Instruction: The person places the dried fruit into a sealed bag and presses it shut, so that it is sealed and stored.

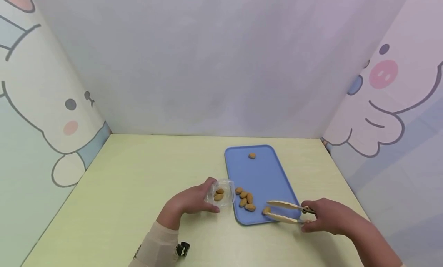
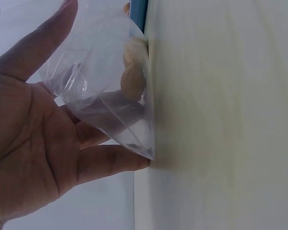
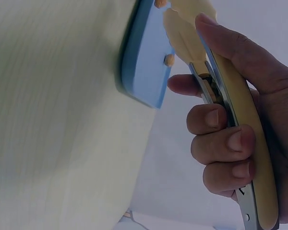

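My left hand (image 1: 194, 199) holds a small clear plastic container (image 1: 229, 194) beside the tray's left edge, thumb on one side and fingers on the other. Two brown, almond-like nuts (image 1: 219, 197) lie inside it, also visible through the wall in the left wrist view. Tan-tipped tongs (image 1: 283, 204) are gripped in my right hand (image 1: 327, 217), fingers wrapped round the handles. Their tips stand apart over the near right part of the blue tray (image 1: 263, 174), with a single nut (image 1: 266, 210) right at the tips.
Several more nuts (image 1: 243, 194) cluster on the tray's near left part. One nut (image 1: 252, 156) lies alone near its far end. The pale wooden table (image 1: 145, 167) is bounded by a grey back wall (image 1: 207, 67) and side walls with cartoon animals.
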{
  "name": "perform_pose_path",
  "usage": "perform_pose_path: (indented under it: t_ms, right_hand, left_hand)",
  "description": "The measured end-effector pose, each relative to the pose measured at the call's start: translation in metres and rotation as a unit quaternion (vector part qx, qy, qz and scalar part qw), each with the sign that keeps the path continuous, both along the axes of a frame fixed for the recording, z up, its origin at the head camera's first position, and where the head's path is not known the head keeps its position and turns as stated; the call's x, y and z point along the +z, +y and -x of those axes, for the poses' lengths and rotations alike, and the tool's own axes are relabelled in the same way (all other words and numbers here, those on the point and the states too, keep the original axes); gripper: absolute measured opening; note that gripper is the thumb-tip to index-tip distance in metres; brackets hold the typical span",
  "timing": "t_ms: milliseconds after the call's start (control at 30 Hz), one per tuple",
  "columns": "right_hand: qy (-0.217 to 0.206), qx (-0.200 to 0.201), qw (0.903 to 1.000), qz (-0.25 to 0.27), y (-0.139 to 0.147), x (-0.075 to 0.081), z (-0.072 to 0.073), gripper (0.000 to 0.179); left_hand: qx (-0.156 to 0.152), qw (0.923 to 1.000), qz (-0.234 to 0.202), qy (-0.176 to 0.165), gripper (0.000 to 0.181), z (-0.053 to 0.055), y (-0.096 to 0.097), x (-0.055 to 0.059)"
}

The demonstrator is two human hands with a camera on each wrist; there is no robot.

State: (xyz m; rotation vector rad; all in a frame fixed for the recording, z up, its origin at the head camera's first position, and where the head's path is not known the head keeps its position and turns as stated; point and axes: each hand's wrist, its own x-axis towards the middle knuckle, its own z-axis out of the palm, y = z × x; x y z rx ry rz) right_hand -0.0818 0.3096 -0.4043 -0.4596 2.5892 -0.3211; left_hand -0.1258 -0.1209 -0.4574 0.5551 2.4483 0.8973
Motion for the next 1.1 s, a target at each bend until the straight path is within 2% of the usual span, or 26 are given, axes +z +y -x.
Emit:
perform_pose_path:
  t_ms: [200, 467, 733, 1100]
  right_hand:
    - [0.008, 0.003, 0.9999, -0.008, -0.0011, -0.0033, 0.0000, 0.059]
    - [-0.005, -0.019, 0.9997, -0.017, -0.0055, -0.0032, 0.0004, 0.054]
    - [0.004, -0.011, 0.9999, -0.012, -0.0028, -0.0082, -0.0010, 0.047]
    - [0.026, -0.018, 0.9993, -0.019, -0.0046, -0.0076, -0.0001, 0.047]
  left_hand:
    - [-0.001, 1.0000, 0.000, 0.001, 0.084, 0.0008, -0.0002, -0.0008]
    - [-0.002, 1.0000, 0.000, 0.001, 0.085, 0.0007, -0.0004, -0.0011]
    - [0.001, 1.0000, 0.001, -0.001, 0.085, 0.0004, 0.0002, -0.0024]
    - [0.002, 1.0000, 0.007, 0.001, 0.086, 0.0003, 0.0012, -0.0014]
